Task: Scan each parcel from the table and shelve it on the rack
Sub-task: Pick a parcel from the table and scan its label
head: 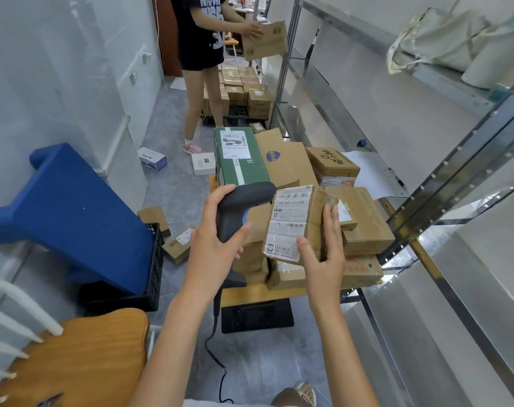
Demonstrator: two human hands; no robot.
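- Head view, only view
- Left hand (217,236) wraps its fingers around the handle of a black barcode scanner (244,207), scanner head pointing right at a parcel label; black cable (217,356) hangs from the handle down to the floor
- Right hand (326,248) grasps a small cardboard parcel (296,221), thumb on the labelled face, fingers over its right side; parcel is tilted with the white shipping label (291,215) facing the camera, just beside the scanner head
- Held parcel sits above the near end of the wooden surface (258,292), over a pile of other brown boxes (364,227)
- Further back on the pile: a green box (241,163) with a white label, a flat carton with a blue badge (282,163), a taped brown box (332,163)
- Metal rack (443,183) runs along the right, shelves mostly bare; a pale fabric bag (432,39) lies on an upper shelf
- Second person (199,54) at the far end holds a cardboard box (266,39) toward the rack, next to a stack of boxes (244,89) on the floor
- Left side: blue padded object (73,212) on a black crate (150,277), wooden chair seat (82,356) at bottom left
- Small boxes (179,242) scattered on the floor
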